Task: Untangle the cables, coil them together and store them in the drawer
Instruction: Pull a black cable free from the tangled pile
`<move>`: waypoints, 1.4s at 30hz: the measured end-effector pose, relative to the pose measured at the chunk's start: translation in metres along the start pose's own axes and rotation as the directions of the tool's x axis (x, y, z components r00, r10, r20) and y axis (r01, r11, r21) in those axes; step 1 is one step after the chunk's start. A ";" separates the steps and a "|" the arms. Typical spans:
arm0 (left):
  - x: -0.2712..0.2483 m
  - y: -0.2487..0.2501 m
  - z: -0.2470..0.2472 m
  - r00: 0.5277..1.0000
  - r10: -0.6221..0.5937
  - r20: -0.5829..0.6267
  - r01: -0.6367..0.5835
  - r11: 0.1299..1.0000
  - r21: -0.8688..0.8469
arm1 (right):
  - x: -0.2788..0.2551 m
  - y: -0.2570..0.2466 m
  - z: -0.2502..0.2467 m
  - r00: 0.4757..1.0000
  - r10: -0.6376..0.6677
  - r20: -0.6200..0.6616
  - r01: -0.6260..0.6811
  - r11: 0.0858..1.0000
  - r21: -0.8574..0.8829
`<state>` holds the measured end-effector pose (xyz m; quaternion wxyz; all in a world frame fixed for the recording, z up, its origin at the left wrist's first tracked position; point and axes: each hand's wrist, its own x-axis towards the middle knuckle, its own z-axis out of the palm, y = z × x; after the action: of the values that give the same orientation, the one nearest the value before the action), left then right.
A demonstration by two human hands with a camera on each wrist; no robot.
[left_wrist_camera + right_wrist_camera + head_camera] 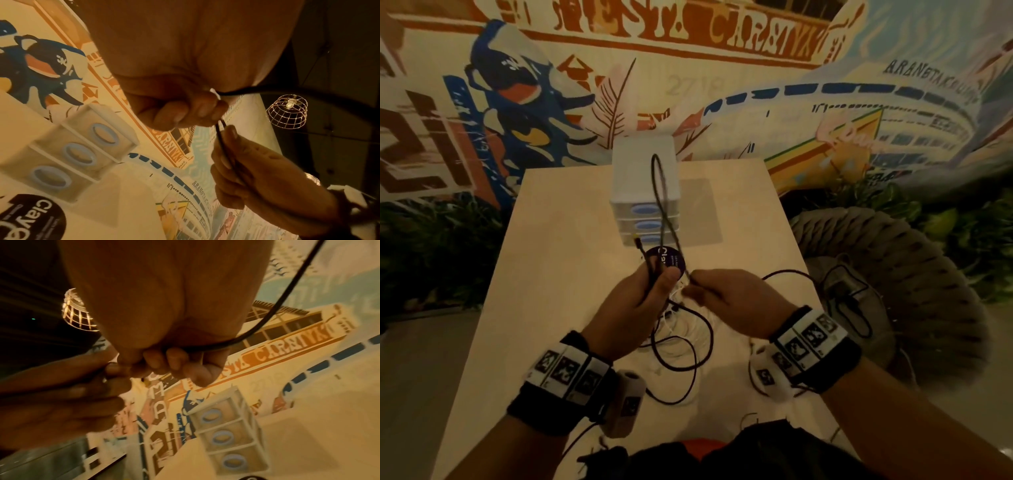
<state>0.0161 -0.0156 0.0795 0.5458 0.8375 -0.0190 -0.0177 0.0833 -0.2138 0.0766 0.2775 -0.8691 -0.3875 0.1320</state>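
Note:
A black cable [661, 192] stands up in a tall loop between my two hands over the table. My left hand [643, 294] grips its strands in a fist, one plug end sticking up. My right hand [709, 291] pinches the same black cable [265, 321] just beside the left. In the left wrist view the black cable [223, 142] runs from my left hand [185, 112] into my right hand [246, 170]. Below the hands, black and white cables [681, 346] lie tangled on the table [544, 274]. The white three-drawer unit [643, 171] stands at the table's far end, drawers closed.
A dark round sticker [671, 262] lies on the table in front of the drawer unit. A woven grey chair [893, 274] with a black cable on it stands to the right. A painted wall [722, 85] rises behind the table. A caged lamp [286, 112] hangs overhead.

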 end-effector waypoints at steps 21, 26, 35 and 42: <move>-0.021 -0.030 -0.098 0.747 -0.063 -0.662 0.158 0.984 0.085 | -0.091 0.095 -0.033 0.891 0.451 -0.058 -0.453 0.891 -0.027; -0.036 -0.041 -0.123 0.704 -0.054 -0.708 0.157 0.984 0.080 | -0.135 0.106 -0.023 0.776 0.626 -0.077 -0.622 0.780 0.067; -0.063 -0.040 -0.100 0.887 -0.012 -0.462 0.129 0.966 0.223 | -0.166 0.019 0.036 0.721 0.693 0.013 -0.630 0.648 0.428; -0.068 -0.036 -0.074 0.990 0.071 -0.125 -0.026 0.943 0.330 | -0.170 -0.006 0.116 0.731 0.583 0.356 -0.674 0.700 0.237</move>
<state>-0.0477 0.0706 0.0768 0.3992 0.9152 -0.0053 0.0558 -0.0851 -0.2938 -0.0112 0.3129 -0.8606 -0.0670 0.3962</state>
